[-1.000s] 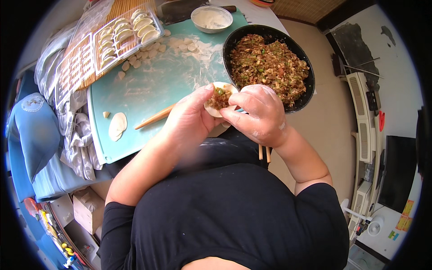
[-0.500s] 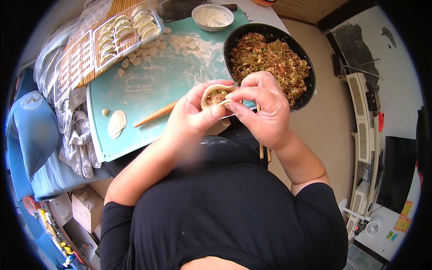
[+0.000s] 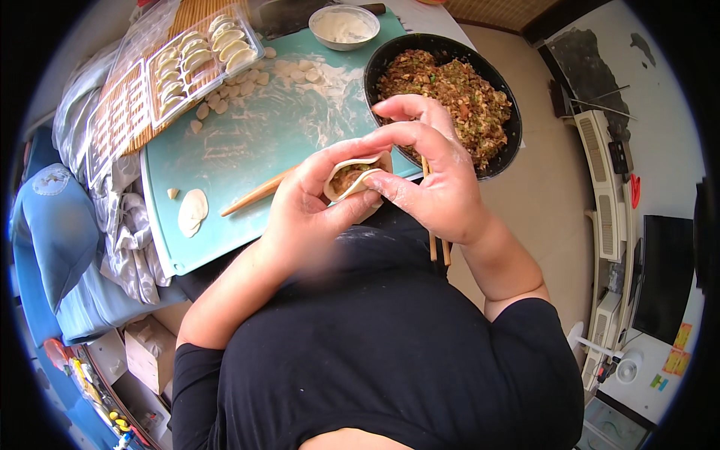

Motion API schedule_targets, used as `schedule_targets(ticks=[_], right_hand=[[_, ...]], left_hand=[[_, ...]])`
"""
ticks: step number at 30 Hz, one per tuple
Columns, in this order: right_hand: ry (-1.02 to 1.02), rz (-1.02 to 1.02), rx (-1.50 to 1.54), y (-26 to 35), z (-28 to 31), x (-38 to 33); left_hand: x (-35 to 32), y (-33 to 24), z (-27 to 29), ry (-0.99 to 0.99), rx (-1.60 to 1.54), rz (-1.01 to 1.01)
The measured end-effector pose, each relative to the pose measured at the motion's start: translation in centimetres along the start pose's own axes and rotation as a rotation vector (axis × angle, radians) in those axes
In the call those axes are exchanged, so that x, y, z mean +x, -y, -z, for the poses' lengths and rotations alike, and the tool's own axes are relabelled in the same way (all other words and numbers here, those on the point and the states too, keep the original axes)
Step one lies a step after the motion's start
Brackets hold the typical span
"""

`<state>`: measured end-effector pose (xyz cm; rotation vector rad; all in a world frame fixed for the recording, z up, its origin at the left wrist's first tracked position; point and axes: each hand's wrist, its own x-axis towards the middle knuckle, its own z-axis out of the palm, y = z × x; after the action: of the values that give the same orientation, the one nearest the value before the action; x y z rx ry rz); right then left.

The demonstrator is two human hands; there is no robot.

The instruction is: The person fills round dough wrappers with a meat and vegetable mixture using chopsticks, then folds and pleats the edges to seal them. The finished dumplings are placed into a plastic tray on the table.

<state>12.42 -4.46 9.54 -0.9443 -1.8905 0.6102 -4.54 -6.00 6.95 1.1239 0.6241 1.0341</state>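
Note:
Between my hands, above the near edge of the teal mat, is a dumpling (image 3: 349, 178) whose wrapper is partly folded over brown and green filling. My left hand (image 3: 311, 196) cups it, fingers curled round its far side and thumb along the near edge. With thumb and index finger my right hand (image 3: 435, 176) pinches the right side of the wrapper; its other fingers are raised. A pair of chopsticks (image 3: 433, 244) passes behind or under my right hand; how they are held or propped is hidden. Just left of my hands lies a wooden rolling pin (image 3: 259, 193).
A black pan (image 3: 370, 112) of chopped filling stands at the far right of the teal mat (image 3: 195, 255). Beyond lie a bowl of flour (image 3: 343, 28) and several dough pieces (image 3: 240, 86). Finished dumplings fill part of a clear tray (image 3: 154, 112). Flat wrappers (image 3: 193, 213) lie at left.
Both hands have shifted slightly nearer to me and left with the dumpling. The right side of its wrapper is now drawn together more, and the right fingers have spread forward over it.

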Motion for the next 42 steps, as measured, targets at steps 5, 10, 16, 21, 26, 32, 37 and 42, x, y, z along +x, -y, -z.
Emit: schedule_targets(ticks=[5, 10, 16, 21, 26, 32, 37, 42], right_hand=[[0.153, -0.045, 0.001, 0.0, 0.8, 0.2], [0.122, -0.061, -0.009, 0.1, 0.4, -0.1], [0.097, -0.032, 0.007, 0.1, 0.2, -0.1], [0.086, -0.021, 0.008, -0.2, 0.1, -0.4], [0.015, -0.010, -0.007, -0.3, -0.1, -0.8], [-0.001, -0.193, 0.118, -1.7, 0.9, -1.7], [0.047, -0.081, 0.013, -1.1, 0.0, -2.1], [0.055, 0.009, -0.146, -0.8, -0.4, -1.9]], left_hand=[[-0.1, 0.2, 0.1, 0.001, 0.207, -0.062], [0.0, 0.2, 0.4, 0.034, 0.273, -0.057], [0.0, 0.7, 0.6, 0.033, 0.215, -0.109], [0.0, 0.9, 1.0, 0.010, 0.442, -0.176], [-0.2, 0.9, 1.5, -0.069, 0.507, -0.043], [-0.5, 0.3, 0.9, -0.134, 0.038, -0.016], [-0.3, 0.7, 1.1, -0.116, 0.080, -0.100], [-0.4, 1.0, 1.1, -0.126, 0.237, -0.165]])
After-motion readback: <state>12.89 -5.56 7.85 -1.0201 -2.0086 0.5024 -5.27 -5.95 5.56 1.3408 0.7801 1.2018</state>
